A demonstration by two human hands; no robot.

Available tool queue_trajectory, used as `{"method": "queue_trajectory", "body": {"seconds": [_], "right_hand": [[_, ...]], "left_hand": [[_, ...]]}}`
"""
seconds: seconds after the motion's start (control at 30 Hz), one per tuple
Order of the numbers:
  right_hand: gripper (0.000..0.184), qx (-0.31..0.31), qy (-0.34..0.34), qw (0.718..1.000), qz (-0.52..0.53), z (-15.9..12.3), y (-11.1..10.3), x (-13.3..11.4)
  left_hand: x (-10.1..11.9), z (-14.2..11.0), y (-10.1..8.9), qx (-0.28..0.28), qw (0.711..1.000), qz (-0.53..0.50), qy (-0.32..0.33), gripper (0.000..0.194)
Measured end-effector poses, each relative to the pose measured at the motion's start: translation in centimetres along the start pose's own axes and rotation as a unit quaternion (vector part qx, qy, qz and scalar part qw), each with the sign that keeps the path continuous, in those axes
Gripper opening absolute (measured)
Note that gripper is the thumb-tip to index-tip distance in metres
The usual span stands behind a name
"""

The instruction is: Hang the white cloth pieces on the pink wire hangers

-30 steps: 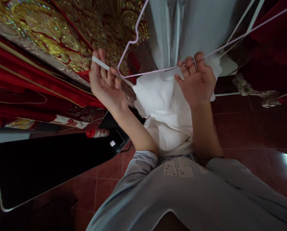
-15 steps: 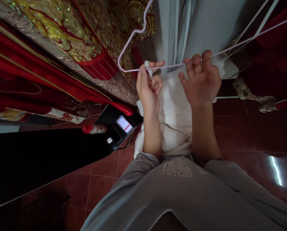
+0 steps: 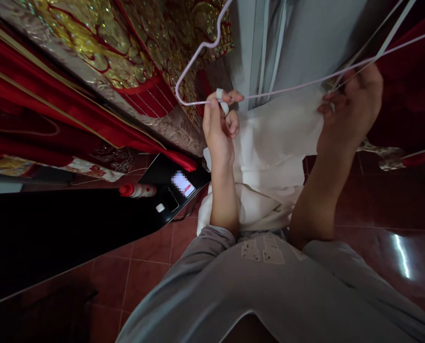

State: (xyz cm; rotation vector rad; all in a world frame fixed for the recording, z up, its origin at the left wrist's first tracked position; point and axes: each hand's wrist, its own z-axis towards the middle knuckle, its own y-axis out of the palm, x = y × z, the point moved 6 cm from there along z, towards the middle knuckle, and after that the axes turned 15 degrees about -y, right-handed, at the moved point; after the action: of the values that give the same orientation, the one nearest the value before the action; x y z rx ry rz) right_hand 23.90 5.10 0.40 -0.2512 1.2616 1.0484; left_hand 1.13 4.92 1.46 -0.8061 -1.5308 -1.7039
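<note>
Fingers of the right hand [image 3: 353,102] have moved outward since half a second ago, when they lay against the lower bar of the pale pink hanger [image 3: 203,45] closer to the middle; now they are curled beside the point where a white strap [image 3: 395,29] comes down to that bar. The left hand [image 3: 221,128] has kept its place near the hanger's rounded corner, its grip closed on the bar between thumb and fingers, with a pale band [image 3: 220,93] looped about the fingers. The two hands are therefore wider apart, and the near end of the hanger seems steadied by the left alone — whether the right hand's grip is pinching the strap, the bar or nothing, I cannot tell. The hanger is in front of the person, the lower bar slanting up to the right and out of view, the notched side rising past a gold-sequined garment [image 3: 101,43]. It looks thin, smooth and slightly glossy, with a wavy bend in its upper part. White cloth [image 3: 269,138] hangs just below the bar and between the forearms, soft and creased, bunched in folds near the waist. To the left is a black tabletop [image 3: 73,228] bearing a red-capped bottle [image 3: 137,190] and a lit phone [image 3: 188,188].
</note>
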Motion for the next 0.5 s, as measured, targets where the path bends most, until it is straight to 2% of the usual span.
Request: {"method": "queue_trajectory", "body": {"seconds": [0.1,0.33,0.5], "right_hand": [[0.031,-0.04,-0.024,0.999,0.003,0.6,0.8,-0.1],[0.017,-0.015,-0.065,0.995,-0.075,0.3,-0.3,-2.6],[0.003,-0.069,-0.16,0.981,-0.083,2.5,0.9,-5.4]], "left_hand": [[0.1,-0.1,0.0,-0.006,1.0,0.012,0.009,0.033],[0.2,-0.4,-0.3,0.04,0.998,0.043,-0.015,0.029],[-0.2,-0.1,-1.0,0.086,0.994,0.068,-0.028,0.029]]}}
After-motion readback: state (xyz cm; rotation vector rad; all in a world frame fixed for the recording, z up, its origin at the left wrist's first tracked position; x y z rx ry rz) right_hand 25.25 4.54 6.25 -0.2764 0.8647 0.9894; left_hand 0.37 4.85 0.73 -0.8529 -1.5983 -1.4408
